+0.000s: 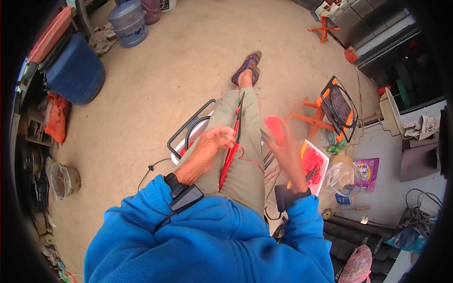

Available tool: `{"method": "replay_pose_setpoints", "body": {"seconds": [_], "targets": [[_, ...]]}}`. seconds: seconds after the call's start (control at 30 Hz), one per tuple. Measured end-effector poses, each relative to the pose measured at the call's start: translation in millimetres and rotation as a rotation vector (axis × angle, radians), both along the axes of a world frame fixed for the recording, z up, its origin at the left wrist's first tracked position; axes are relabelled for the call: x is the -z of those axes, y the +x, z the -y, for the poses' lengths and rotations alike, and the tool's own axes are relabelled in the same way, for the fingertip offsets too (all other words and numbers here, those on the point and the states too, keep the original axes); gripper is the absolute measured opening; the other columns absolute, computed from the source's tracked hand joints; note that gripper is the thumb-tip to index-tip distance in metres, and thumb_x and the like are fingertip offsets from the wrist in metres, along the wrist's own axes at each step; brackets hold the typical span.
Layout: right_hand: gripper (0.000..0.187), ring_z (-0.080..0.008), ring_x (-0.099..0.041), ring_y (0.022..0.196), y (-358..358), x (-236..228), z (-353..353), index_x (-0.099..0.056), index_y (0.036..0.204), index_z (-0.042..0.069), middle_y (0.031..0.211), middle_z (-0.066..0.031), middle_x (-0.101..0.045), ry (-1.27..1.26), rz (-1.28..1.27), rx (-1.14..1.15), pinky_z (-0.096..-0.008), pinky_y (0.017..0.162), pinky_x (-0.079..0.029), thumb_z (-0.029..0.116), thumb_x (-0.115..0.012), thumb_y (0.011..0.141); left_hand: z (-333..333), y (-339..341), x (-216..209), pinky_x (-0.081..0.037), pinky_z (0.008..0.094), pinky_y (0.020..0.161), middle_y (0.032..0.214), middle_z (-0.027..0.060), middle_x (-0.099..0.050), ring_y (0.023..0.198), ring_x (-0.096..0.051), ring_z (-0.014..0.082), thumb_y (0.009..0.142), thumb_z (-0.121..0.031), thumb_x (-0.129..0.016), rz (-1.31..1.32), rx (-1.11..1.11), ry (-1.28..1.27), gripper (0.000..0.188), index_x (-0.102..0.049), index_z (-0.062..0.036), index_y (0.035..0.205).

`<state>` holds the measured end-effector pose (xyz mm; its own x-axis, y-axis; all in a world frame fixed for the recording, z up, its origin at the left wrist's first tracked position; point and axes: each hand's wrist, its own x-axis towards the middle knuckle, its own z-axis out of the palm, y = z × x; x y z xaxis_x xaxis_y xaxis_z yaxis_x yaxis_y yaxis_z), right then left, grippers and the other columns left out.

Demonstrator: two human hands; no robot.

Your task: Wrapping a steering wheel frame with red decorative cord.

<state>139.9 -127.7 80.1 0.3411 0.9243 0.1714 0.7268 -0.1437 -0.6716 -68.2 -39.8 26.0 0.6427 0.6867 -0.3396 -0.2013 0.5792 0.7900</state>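
My left hand (216,144), its fingers closed, grips a slim black curved frame piece (240,120) over my lap. Red cord (228,165) is wrapped tightly around the lower part of that piece. A loose red strand (252,162) runs from it toward the right. Off to the right, my right hand (285,148) is smeared by motion, with a blurred bundle of red cord (274,130) in it. Beside that forearm stands a white box (325,162) of tangled red cord (312,160).
Left of my legs, a white container (197,128) holds black looped frames (188,125). More black frames (340,108) lean on an orange stand (315,118) at right. A blue barrel (78,70), a water jug (128,26) and a bucket (64,180) line the left side.
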Motion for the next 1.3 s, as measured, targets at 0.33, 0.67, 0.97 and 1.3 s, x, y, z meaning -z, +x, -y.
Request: {"method": "replay_pose_setpoints", "body": {"seconds": [0.33, 0.67, 0.97, 1.3], "targets": [[0.072, -0.0295, -0.059, 0.079, -32, -6, -67, -0.040, 0.136, 0.010, 0.078, -0.0138, -0.060, 0.053, 0.416, -0.373, -0.0402, 0.064, -0.046, 0.004, -0.064, 0.069, -35, 9, -9, -0.049, 0.0253, 0.071, 0.086, 0.0068, -0.065, 0.073, -0.058, 0.0102, 0.090, -0.011, -0.060, -0.178, -0.087, 0.577, 0.024, -0.059, 0.0008, 0.110], [0.027, -0.0256, -0.053, 0.083, -41, 58, -14, -0.065, 0.093, 0.006, 0.087, -0.0068, -0.055, 0.216, -0.016, -0.427, -0.0351, 0.071, -0.043, -0.001, -0.069, 0.067, 11, 4, 22, -0.042, 0.0244, 0.042, 0.071, 0.0053, -0.063, 0.053, -0.053, 0.0091, 0.091, -0.009, -0.058, -0.115, -0.003, -0.132, 0.012, -0.062, 0.0019, 0.094], [0.037, -0.0233, -0.049, 0.087, -21, 64, -6, -0.065, 0.106, 0.011, 0.085, -0.0061, -0.051, 0.149, 0.149, -0.310, -0.0344, 0.074, -0.039, 0.004, -0.070, 0.070, 15, 8, -2, -0.048, 0.0259, 0.075, 0.088, 0.0063, -0.064, 0.081, -0.059, 0.0117, 0.093, -0.014, -0.056, -0.120, 0.008, 0.069, 0.019, -0.059, 0.0016, 0.104], [0.019, -0.0106, -0.051, 0.064, 32, -7, 60, -0.052, 0.096, 0.010, 0.066, 0.0015, -0.046, 0.511, -1.604, -0.038, -0.0286, 0.070, -0.047, 0.029, -0.048, 0.097, 9, -4, 0, -0.046, 0.0305, 0.084, 0.091, 0.0087, -0.061, 0.086, -0.058, 0.0177, 0.092, -0.019, -0.058, 0.290, 0.257, -0.093, 0.028, -0.056, 0.0029, 0.110]]}}
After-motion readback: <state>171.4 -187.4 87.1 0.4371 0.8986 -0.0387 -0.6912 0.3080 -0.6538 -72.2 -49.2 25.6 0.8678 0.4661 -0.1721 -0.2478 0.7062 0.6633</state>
